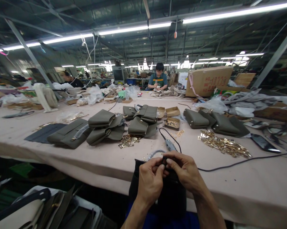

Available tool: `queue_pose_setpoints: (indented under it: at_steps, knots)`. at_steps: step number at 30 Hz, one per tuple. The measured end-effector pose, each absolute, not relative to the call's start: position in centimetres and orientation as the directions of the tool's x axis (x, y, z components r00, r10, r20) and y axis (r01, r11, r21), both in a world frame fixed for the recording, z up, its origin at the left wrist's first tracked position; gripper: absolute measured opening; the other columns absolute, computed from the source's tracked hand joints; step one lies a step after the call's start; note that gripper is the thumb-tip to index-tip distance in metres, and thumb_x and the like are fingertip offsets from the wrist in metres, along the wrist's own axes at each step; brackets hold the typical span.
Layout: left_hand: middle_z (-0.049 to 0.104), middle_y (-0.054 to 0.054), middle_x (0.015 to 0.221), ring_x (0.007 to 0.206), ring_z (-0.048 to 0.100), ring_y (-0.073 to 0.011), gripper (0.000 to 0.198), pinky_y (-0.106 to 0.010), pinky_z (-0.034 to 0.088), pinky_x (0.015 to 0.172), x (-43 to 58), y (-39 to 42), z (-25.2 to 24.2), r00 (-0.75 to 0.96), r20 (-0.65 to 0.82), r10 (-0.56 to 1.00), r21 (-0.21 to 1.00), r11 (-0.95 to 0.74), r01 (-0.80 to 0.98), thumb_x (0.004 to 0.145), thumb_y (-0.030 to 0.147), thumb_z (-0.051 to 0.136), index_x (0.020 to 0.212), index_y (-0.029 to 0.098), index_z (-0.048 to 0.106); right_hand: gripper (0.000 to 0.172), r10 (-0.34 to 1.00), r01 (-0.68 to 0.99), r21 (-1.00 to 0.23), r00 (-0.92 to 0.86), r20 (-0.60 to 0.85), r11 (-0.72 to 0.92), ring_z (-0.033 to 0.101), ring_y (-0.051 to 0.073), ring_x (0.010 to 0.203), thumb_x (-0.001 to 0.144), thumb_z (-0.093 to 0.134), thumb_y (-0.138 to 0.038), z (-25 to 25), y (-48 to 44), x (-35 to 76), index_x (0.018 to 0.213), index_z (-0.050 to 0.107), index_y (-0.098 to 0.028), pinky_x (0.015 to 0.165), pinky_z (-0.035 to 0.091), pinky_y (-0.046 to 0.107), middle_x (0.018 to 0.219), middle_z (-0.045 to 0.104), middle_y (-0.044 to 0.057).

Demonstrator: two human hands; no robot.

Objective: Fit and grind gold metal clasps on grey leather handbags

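My left hand (150,181) and my right hand (187,170) meet at the table's front edge, fingers and thumbs closed in a pinch. Between the fingertips is a small dark piece (164,160), perhaps a strap end; its exact kind is too small to make out. Under and behind the hands lies a dark bag piece (136,170), mostly hidden by them. A plastic-wrapped handle (155,153) arches just beyond the fingers. Close past my right hand rests a grey corded hand tool (170,145).
Folded olive-grey bags (101,118) lie across the table (86,165). Gold metal fittings (226,145) are heaped at right, beside a phone (265,142). A small box (172,123) holds tiny parts. A black cable (229,169) crosses rightward. Opposite sits a co-worker (157,79).
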State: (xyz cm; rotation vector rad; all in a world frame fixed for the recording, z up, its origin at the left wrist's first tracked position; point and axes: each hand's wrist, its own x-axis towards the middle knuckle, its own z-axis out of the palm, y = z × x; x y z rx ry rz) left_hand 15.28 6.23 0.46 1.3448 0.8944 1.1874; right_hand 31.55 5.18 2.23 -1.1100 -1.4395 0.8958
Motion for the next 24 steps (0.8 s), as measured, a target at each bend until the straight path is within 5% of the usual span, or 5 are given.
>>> queue_pose_setpoints:
  at_steps: [7,17,24]
  knots:
    - [0.076,-0.013,0.092,0.065,0.076,-0.0198,0.029,-0.023,0.060,0.058,15.1,7.1,0.9,0.247,0.132,0.960,0.980,-0.088,-0.181,0.088,0.021,0.071,0.113,0.007,0.071,0.027,0.969,0.159,-0.962,0.078,0.236,0.222,0.066,0.018,0.073,0.093,0.070,-0.037,1.5,6.7,31.2,0.112,0.077,-0.018,0.069,0.055,0.029,0.090,0.075,0.005]
    - [0.074,-0.009,0.075,0.052,0.070,-0.0167,0.024,-0.021,0.056,0.050,15.7,7.5,-0.1,0.194,0.112,0.974,0.966,-0.061,-0.250,0.084,0.024,0.075,0.101,0.008,0.067,0.029,0.963,0.199,-0.948,0.054,0.264,0.248,0.068,0.021,0.078,0.092,0.071,-0.040,1.6,6.8,31.7,0.110,0.080,-0.018,0.073,0.058,0.031,0.091,0.075,0.006]
    - [0.075,-0.011,0.085,0.055,0.072,-0.0163,0.023,-0.019,0.056,0.051,15.2,8.3,0.0,0.228,0.113,0.967,0.978,-0.068,-0.198,0.082,0.020,0.072,0.101,0.008,0.067,0.027,0.954,0.171,-0.951,0.111,0.279,0.258,0.067,0.019,0.072,0.091,0.072,-0.038,1.8,6.8,30.9,0.105,0.079,-0.017,0.069,0.058,0.030,0.085,0.074,0.005]
